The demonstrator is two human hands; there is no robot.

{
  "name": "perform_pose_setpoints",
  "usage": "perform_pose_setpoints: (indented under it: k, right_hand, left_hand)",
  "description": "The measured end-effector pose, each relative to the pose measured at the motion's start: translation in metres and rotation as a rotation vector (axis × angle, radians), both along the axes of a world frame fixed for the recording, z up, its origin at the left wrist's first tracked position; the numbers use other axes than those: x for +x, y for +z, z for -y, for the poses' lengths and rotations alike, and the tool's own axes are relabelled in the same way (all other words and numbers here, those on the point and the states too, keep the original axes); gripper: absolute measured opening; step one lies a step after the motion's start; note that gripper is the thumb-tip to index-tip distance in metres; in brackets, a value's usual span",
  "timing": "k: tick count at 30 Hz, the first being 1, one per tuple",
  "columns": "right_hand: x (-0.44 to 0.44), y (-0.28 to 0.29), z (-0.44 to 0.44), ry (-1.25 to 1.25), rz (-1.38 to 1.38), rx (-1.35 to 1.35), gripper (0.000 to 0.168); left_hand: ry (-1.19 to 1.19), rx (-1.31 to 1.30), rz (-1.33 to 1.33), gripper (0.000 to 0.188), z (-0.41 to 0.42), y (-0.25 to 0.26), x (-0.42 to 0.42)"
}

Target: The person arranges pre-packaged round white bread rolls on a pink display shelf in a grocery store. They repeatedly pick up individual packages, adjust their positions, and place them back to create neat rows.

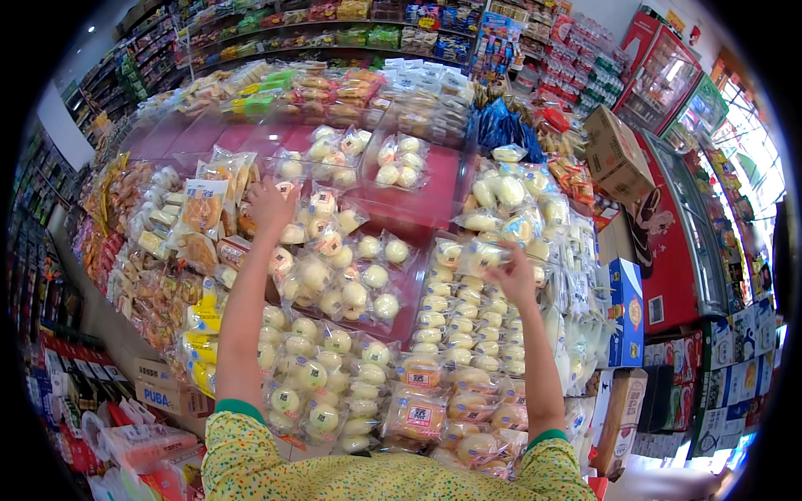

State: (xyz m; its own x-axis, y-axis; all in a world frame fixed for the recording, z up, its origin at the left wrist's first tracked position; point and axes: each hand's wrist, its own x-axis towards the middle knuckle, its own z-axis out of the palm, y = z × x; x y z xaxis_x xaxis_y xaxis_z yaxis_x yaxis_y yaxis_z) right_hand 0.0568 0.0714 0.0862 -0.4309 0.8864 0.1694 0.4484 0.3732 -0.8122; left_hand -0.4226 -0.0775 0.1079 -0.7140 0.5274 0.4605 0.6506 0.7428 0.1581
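Observation:
My right hand (517, 275) pinches the edge of a clear-wrapped pale bun (484, 258) over the right side of the display. Below that bun run neat columns of small wrapped buns (460, 340). At the left, my left hand (272, 210) reaches among the packets, close to a wrapped bun with a red printed label (285, 188). Whether its fingers grip anything is hidden. Flat packaged pastries (203, 210) stand beside that wrist. Loose piles of wrapped round buns (329, 241) lie on the red display surface (407, 216) between my hands.
Transparent dividers (463, 172) split the display. Near my body sit stacks of larger packaged buns (416, 416). A cardboard carton (617, 153) and a blue box (625, 313) stand at the right, beside a red chest freezer (670, 238). Snack shelves (326, 28) line the back.

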Motion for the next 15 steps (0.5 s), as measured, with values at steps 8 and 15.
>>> perform_pose_setpoints:
  k: [8,15]
  right_hand:
    - [-0.047,-0.063,0.034,0.066,0.146,0.554,0.046]
    - [-0.044,-0.059,0.027,0.065,0.272,0.586,0.049]
  left_hand:
    - [-0.023,-0.147,0.460,0.067,-0.008,0.019,-0.015]
    - [-0.823,0.130,0.688,0.070,-0.016,0.070,0.119]
